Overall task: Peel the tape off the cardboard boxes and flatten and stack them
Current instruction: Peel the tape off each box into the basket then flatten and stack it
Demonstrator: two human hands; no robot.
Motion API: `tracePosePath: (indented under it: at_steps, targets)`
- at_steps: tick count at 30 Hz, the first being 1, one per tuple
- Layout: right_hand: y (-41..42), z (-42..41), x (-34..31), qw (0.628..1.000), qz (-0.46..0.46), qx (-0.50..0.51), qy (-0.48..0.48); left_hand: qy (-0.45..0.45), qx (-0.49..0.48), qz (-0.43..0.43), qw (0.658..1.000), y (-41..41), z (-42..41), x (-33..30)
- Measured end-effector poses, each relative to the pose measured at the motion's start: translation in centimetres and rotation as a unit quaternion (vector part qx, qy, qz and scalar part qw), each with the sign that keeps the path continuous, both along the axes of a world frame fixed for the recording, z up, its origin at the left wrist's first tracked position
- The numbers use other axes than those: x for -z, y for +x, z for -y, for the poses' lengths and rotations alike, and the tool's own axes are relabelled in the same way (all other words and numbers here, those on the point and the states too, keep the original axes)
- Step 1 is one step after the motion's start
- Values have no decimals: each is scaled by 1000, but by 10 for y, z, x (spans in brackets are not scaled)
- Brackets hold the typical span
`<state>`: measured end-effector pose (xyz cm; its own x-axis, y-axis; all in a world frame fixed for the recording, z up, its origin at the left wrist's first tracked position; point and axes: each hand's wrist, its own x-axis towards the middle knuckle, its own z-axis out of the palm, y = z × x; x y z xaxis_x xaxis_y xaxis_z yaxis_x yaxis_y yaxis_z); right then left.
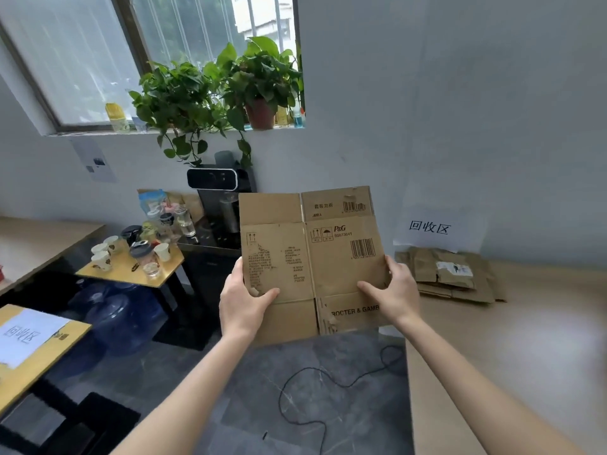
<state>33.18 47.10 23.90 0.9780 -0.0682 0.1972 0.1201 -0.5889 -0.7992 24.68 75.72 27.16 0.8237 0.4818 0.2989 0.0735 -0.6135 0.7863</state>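
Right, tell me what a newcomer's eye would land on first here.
First, the flattened cardboard box held upright at centre, gripped at its sides by the left hand and right hand. Next, the stack of flattened boxes on the counter at right, under a paper sign. Then the leafy potted plants on the windowsill.

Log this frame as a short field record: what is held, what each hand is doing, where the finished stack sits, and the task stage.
held item: flattened cardboard box, upright in the air, printed side toward the camera
left hand: grips the box's left edge, thumb on the front
right hand: grips the box's right edge, thumb on the front
stack: flattened boxes lying on the wooden table at right, under a paper sign on the wall
tape: none clearly visible on the held box
stage: box flattened, not yet on the stack
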Motion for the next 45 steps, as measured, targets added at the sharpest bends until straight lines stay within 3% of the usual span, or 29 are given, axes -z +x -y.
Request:
tracePosePath:
  at_steps: [10,24,36,45]
  targets:
    - [52,69,7,990,-38,130,-23,-17,132,-44,990,135,54,20]
    - [122,141,32,944,-130,289,-90,-59,312,-128,940,304,131,71]
    - [202,245,107,918,-223,314,-92,-68,392,-209,894,411,240,151]
    - [310,342,201,901,-334,258,-104,-61,373,-281,882,494,329,246]
